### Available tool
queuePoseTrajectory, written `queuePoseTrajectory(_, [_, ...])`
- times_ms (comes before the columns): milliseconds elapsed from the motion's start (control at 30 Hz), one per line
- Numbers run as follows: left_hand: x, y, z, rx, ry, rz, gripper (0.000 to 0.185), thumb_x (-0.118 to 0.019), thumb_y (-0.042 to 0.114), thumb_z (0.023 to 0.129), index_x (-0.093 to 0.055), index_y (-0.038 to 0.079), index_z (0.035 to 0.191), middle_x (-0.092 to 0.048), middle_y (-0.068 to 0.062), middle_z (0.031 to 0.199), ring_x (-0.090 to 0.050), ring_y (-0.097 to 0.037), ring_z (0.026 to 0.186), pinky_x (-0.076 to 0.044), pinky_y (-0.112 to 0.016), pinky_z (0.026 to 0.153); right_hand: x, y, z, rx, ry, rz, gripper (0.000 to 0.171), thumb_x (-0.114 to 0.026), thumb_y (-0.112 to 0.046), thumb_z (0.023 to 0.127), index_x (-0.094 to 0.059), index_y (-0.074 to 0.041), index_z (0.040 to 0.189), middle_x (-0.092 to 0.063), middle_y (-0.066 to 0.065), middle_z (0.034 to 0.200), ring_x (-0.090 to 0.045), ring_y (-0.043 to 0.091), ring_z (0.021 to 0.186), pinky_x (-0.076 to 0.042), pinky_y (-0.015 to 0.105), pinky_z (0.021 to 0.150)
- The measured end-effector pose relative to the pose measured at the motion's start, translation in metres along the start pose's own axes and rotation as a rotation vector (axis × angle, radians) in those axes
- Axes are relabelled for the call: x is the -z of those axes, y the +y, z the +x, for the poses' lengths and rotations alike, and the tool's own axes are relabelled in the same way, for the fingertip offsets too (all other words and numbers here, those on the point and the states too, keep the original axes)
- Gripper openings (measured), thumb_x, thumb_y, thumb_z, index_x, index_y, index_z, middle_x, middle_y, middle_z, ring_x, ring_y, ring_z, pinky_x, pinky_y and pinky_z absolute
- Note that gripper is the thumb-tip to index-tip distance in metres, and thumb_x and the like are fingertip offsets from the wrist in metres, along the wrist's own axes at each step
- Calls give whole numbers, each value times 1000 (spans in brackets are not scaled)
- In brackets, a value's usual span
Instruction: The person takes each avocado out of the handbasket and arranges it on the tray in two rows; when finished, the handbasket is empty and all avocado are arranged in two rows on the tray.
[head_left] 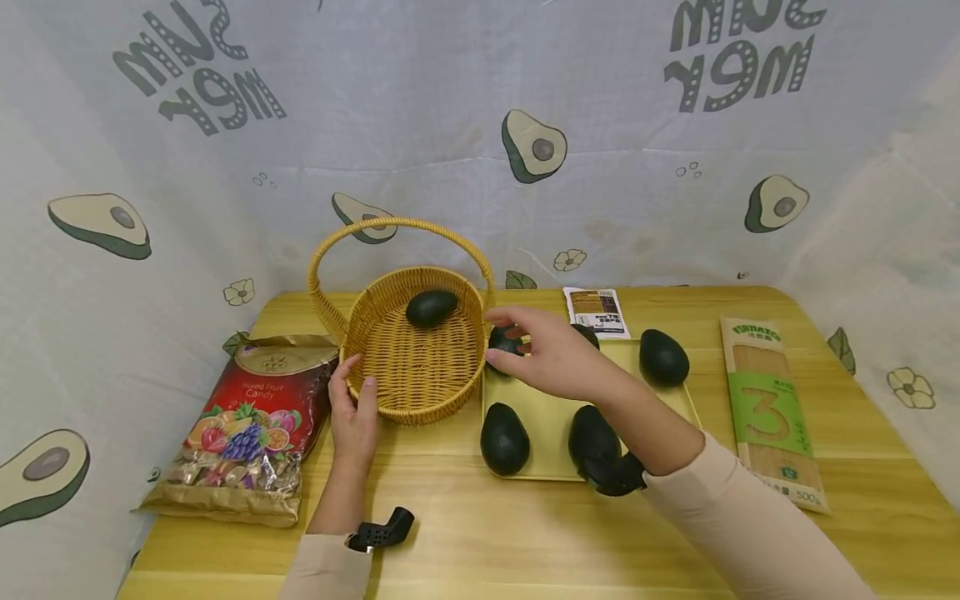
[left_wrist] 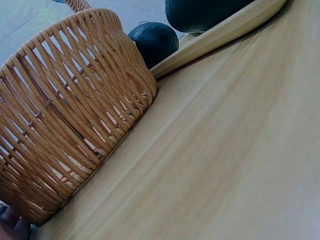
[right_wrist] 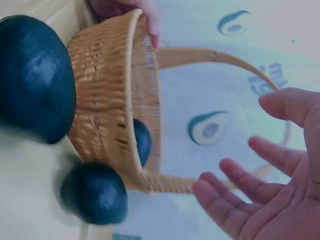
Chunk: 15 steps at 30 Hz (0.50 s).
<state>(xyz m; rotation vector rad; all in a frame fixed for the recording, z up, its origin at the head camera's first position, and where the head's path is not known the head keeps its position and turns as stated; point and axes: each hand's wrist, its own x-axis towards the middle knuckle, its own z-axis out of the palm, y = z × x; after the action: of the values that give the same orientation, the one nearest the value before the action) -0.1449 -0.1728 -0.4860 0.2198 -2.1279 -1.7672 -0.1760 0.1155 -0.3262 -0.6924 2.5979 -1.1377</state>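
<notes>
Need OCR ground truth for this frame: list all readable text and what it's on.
"Mixed Fruit Candy": red candy bag, left of the basket.
"3" and "500": green-banded pasta pack, on the right. Its top brand word is too blurred to read.
Backdrop cloth: large grey lettering, mirrored, not reliably readable.
Small packet behind the tray: print too small to read.

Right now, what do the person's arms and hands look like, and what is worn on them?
Both hands are bare: no gloves or rings show on the left hand or the right hand. Each arm wears a long, plain, pale beige sleeve, the left sleeve and the right sleeve. A small black camera mount sits at each cuff, the left mount and the right mount.
</notes>
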Motion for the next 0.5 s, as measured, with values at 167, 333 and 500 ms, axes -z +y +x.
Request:
queuePoseTrajectory(167, [1,-1,0,6,-2,1,44,-49,21,106,-43,12,148,-30,-13,161,-21,-28,154,-16,-57,124,-19,-5,33,25,-4,17,49,-65,-29,99,-54,-17,146,-56,6,148,-56,31,133,-51,49,104])
queuePoseTrajectory(333, [1,-2,0,15,0,-3,44,-49,21,106,-43,13,148,-29,-12,162,-21,-28,153,-17,-58,123,-38,-8,63,67,33,-8,47,-65,-29,99,-55,-15,143,-57,9,147,-54,31,136,-47,50,109])
queuePoseTrajectory(500, [0,-1,1,1,0,-20,44,-50,19,105,-43,12,148,-30,-13,160,-25,-31,151,-20,-59,121,-52,-9,87,66,72,12,46,-63,-31,101,-56,-14,143,-57,7,147,-53,29,136,-45,48,111])
